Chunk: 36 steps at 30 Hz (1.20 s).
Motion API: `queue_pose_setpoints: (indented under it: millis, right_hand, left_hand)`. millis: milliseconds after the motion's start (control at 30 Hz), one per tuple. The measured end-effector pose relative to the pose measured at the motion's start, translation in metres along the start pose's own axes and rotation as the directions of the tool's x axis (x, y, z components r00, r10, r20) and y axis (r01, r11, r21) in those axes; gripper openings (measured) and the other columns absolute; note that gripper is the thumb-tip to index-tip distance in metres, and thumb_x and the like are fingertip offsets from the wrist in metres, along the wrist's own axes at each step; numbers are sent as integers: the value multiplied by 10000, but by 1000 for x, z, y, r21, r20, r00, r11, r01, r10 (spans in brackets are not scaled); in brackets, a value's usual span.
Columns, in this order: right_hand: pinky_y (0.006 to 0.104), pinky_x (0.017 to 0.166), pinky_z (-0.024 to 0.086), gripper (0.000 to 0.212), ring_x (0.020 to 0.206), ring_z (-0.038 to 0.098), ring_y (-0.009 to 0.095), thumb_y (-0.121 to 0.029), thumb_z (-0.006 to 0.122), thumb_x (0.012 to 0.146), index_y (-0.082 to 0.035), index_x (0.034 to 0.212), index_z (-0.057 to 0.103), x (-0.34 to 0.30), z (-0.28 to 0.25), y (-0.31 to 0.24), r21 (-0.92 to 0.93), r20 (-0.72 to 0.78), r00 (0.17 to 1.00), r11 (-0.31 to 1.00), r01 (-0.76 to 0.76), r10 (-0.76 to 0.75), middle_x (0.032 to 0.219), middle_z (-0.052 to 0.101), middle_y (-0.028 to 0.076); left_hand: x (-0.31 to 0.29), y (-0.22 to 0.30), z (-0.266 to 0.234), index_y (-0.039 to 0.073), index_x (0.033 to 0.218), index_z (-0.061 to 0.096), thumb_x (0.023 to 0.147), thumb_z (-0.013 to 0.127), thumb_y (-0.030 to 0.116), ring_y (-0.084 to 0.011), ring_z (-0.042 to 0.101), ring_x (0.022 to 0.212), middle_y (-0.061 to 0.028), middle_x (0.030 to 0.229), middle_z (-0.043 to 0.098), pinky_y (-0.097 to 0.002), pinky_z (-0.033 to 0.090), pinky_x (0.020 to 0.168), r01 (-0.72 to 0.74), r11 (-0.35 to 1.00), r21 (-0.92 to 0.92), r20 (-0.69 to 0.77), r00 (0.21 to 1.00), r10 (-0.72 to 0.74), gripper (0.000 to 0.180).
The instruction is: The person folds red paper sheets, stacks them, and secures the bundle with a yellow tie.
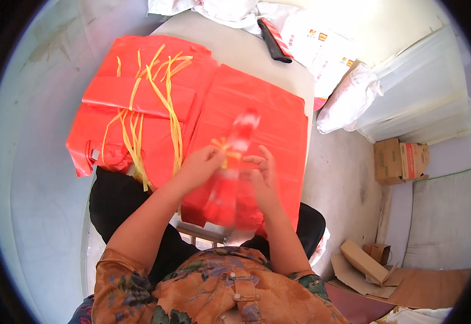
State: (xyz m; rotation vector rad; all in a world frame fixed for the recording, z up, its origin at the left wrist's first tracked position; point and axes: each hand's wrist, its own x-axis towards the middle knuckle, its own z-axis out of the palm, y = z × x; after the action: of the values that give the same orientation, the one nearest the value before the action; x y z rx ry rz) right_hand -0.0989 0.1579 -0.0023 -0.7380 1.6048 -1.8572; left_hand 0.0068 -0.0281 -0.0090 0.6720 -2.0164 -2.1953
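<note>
Between my hands is a folded red plastic bundle (241, 141), smeared by motion, with a yellow tie (222, 144) around its middle. My left hand (206, 162) is closed in a pinch on the yellow tie. My right hand (262, 175) is beside the bundle's right side, fingers apart and partly curled; whether it touches the bundle is hard to see. Under both hands lies a stack of red plastic sheets (268, 102). To its left, more folded red plastic (106, 89) carries several loose yellow strips (173, 119).
The pale table (216, 43) reaches away from me, with white sacks (224, 13) and a black-and-red folded item (275, 43) at its far end. A stuffed white bag (349, 100) stands right of it. Cardboard boxes (389, 162) and flattened cardboard (430, 286) lie farther right.
</note>
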Motion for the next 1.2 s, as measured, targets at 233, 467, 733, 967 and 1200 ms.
queue_pose_setpoints:
  millis: [233, 467, 733, 967, 1200]
  right_hand:
    - [345, 1036, 484, 645, 1264, 562, 233, -113, 640, 982, -30, 1546, 339, 13, -8, 6, -583, 7, 995, 809, 82, -96, 1473, 469, 165]
    - [340, 1057, 453, 672, 1279, 532, 215, -62, 588, 1008, -22, 1592, 259, 11, -5, 51, -155, -69, 984, 972, -175, 166, 1504, 435, 146]
    - [395, 1083, 444, 595, 1326, 506, 277, -49, 579, 994, -50, 1553, 375, 40, -2, 42, -254, -109, 988, 958, -135, 110, 1500, 453, 171]
    - [544, 1224, 188, 511, 1529, 226, 431, -302, 493, 1036, -70, 1492, 492, 67, 3, 53, -824, 326, 936, 446, 350, -131, 1652, 291, 197]
    - [657, 1195, 129, 525, 1541, 205, 415, -434, 402, 1077, -149, 1505, 509, 75, 13, 39, -895, 360, 929, 312, 320, 82, 1666, 298, 119]
  left_hand:
    - [17, -37, 9, 27, 1402, 497, 1026, 605, 174, -188, 626, 1079, -115, 1253, 611, -357, 548, 914, 198, 792, -577, 48, 977, -210, 418]
    - [18, -35, 14, 25, 1355, 513, 1030, 573, 130, -173, 615, 1068, -90, 1180, 619, -359, 548, 897, 214, 790, -575, 86, 976, -201, 347]
    - [15, -42, 20, 46, 1594, 242, 1019, 570, 75, -212, 589, 1197, -133, 1402, 528, -363, 523, 1002, 110, 875, -472, 15, 993, -117, 663]
    - [21, -47, 19, 8, 1589, 239, 1020, 573, 93, -213, 500, 1321, -147, 1473, 472, -335, 442, 1093, 118, 921, -372, -18, 991, -134, 666]
    - [9, -16, 13, -2, 1567, 274, 949, 599, 14, -218, 481, 1349, -151, 1484, 466, -343, 435, 1095, 147, 909, -391, 48, 989, -140, 699]
